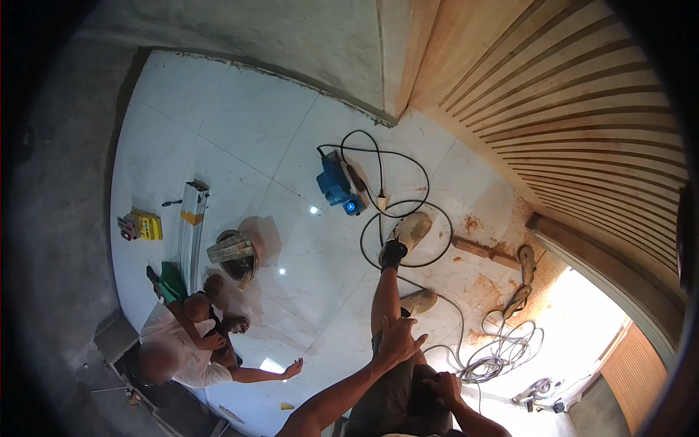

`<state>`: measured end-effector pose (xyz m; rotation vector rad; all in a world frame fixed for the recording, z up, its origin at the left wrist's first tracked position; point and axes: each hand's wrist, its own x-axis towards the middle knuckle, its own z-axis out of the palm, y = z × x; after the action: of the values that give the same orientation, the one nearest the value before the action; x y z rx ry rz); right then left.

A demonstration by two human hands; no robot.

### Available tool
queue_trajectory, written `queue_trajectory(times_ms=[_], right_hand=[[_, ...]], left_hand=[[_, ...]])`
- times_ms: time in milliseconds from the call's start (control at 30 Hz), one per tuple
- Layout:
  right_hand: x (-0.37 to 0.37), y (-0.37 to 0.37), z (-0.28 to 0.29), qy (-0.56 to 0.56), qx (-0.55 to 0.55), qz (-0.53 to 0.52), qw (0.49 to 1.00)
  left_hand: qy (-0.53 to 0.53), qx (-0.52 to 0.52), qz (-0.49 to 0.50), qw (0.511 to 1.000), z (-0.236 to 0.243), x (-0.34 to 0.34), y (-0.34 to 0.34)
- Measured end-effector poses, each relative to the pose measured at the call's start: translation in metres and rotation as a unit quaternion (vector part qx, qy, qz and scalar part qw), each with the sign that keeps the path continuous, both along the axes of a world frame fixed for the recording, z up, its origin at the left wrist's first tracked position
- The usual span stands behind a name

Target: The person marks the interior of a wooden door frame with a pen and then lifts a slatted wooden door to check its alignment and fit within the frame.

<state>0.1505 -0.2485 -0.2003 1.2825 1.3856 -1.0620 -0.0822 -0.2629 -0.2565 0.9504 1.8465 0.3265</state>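
Taking the middle of your view as the clock's centre, your left hand [395, 342] is between 5 and 6 o'clock, over the left knee, fingers loosely spread and nothing visible in its grasp; your right hand [443, 386], at 5 o'clock, rests on your dark trousers [382, 402] with its fingers partly bent, and you cannot tell from here whether it pinches the cloth; both seem laid there simply for rest. The blue power tool [335, 183] lies on the tiled floor [291, 229] just off centre towards 12, well apart from both hands; its black cord [427, 175] falls in wide loops, one around your forward shoe [413, 228], perhaps just slack let drop; the pale plug [381, 203] lies within reach of those loops, seemingly unconnected. At 4 to 5 o'clock a coiled cable [502, 360] is gathered, probably to keep its length together; the sandals [526, 264] sit at 4, beside wood dust. At 9, metal bars [192, 244] lie side by side, a yellow band apparently binding them; at 8 a co-worker [186, 346] sits, one arm stretched out.
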Motion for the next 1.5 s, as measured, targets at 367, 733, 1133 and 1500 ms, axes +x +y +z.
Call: queue_trajectory(times_ms=[367, 733, 1133, 1500], right_hand=[[-0.006, -0.005, 0.001, 0.023, 0.028, -0.001, 0.999], [0.002, -0.021, -0.007, 0.02, 0.052, -0.028, 0.998], [-0.002, -0.029, -0.002, 0.018, 0.051, -0.043, 0.998], [-0.01, -0.017, -0.01, -0.004, 0.012, 0.007, 1.0]], left_hand=[[-0.031, -0.033, -0.014, 0.999, 0.0, -0.011, 0.008], [-0.06, -0.037, -0.016, 0.997, -0.001, -0.021, 0.019], [-0.078, -0.048, -0.003, 0.996, 0.011, -0.031, 0.024], [0.014, 0.077, -0.015, 0.997, -0.029, -0.025, 0.023]])
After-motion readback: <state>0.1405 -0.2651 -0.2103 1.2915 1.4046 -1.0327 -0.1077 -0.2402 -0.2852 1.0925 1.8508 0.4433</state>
